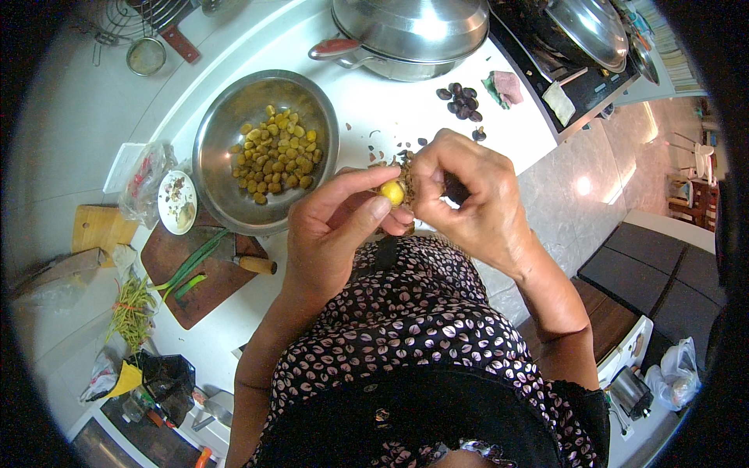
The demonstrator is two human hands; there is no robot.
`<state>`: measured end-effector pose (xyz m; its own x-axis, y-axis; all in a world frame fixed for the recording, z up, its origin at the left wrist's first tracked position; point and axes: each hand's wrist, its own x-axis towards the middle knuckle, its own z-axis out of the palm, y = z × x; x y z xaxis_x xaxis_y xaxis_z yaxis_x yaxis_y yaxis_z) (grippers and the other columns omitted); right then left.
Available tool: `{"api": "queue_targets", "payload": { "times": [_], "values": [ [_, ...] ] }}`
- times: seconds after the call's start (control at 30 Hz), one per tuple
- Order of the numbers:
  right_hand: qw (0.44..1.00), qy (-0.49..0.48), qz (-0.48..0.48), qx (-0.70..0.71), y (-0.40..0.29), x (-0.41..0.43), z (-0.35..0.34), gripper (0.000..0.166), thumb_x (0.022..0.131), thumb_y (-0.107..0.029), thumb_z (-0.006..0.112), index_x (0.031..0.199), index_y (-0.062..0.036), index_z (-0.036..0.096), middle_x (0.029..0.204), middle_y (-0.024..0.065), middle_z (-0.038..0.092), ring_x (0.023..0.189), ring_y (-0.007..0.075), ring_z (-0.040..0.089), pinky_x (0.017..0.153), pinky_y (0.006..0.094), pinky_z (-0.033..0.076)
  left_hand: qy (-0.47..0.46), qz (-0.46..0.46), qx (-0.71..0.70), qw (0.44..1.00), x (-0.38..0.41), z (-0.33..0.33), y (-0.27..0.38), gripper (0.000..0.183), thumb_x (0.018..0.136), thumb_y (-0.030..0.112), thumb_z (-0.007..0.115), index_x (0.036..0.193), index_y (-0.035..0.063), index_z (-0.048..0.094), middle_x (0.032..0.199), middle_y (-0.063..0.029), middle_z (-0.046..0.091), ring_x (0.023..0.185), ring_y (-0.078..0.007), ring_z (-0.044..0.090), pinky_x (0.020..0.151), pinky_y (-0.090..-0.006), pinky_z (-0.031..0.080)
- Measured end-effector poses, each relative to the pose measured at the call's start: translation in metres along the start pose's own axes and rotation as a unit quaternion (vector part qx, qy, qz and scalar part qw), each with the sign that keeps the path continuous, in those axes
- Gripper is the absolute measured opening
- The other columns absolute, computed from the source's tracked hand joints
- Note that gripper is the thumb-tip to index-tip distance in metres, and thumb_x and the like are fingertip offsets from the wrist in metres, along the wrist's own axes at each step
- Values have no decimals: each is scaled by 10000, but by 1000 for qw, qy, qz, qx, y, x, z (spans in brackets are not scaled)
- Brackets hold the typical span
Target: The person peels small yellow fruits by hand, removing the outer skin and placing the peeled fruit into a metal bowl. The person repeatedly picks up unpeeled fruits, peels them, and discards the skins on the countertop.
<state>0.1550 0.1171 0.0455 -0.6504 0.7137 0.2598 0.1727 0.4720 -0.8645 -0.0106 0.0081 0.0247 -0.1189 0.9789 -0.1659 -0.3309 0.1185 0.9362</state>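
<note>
Between the thumb and fingers of my left hand (345, 219) is a yellow peeled nut kernel, probably a chestnut (392, 192). My right hand (471, 193) is curled just right of it, thumb and fingertips pinched together; whether they grip a bit of skin or shell is hidden. Brown shell scraps (404, 161) lie on the white counter behind and under the hands. A steel bowl (202, 146) with many peeled yellow-brown kernels (275, 155) stands to the left. Dark unpeeled nuts (462, 102) form a small cluster on the counter beyond my right hand.
A lidded steel pan (409, 29) stands at the back, beside a pink and green cloth (504, 89). On the left are a brown cutting board (199, 298) with green onion (196, 257) and a wooden-handled knife (256, 264), plus a small white dish (177, 202). A stove (597, 88) is at the right.
</note>
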Motion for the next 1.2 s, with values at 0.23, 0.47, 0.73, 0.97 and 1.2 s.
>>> {"api": "queue_targets", "payload": {
  "times": [0.23, 0.47, 0.73, 0.97, 1.2],
  "values": [
    [967, -49, 190, 162, -15, -3, -9, 35, 859, -20, 657, 856, -15, 622, 737, 15, 634, 677, 69, 574, 603, 237, 453, 44, -25, -41, 998, 1, 6, 1, 299, 961, 22, 564, 1252, -41, 590, 1110, -131, 672, 980, -187, 667, 863, -310, 544],
    [986, -33, 131, 101, -13, -8, 0, 42, 844, -15, 673, 862, -12, 636, 733, 46, 625, 652, 122, 594, 593, 270, 466, 45, 49, 76, 995, -1, 3, -1, 271, 944, -47, 603, 1215, -48, 602, 1176, -143, 641, 1035, -183, 674, 914, -300, 572],
    [996, -24, 77, 47, -14, -7, 1, 74, 795, 10, 676, 832, -6, 614, 738, 91, 609, 641, 206, 618, 610, 316, 499, 89, 177, 204, 959, -2, 9, -9, 314, 867, -101, 677, 1169, -18, 655, 1179, -130, 633, 1019, -180, 674, 884, -274, 571],
    [997, -15, 72, 36, -15, -6, 3, 92, 771, 35, 668, 815, -7, 599, 734, 100, 606, 646, 220, 628, 612, 318, 503, 114, 249, 306, 912, -1, 8, -11, 354, 797, -97, 734, 1128, 23, 692, 1083, -114, 685, 926, -202, 689, 774, -284, 563],
    [996, 9, 80, 41, -11, -6, 10, 103, 754, 37, 664, 802, -7, 584, 715, 97, 594, 638, 208, 617, 602, 316, 491, 119, 266, 325, 900, 0, 9, -12, 364, 780, -88, 750, 1116, 44, 703, 1068, -107, 692, 912, -209, 691, 758, -285, 552]
  ]
}}
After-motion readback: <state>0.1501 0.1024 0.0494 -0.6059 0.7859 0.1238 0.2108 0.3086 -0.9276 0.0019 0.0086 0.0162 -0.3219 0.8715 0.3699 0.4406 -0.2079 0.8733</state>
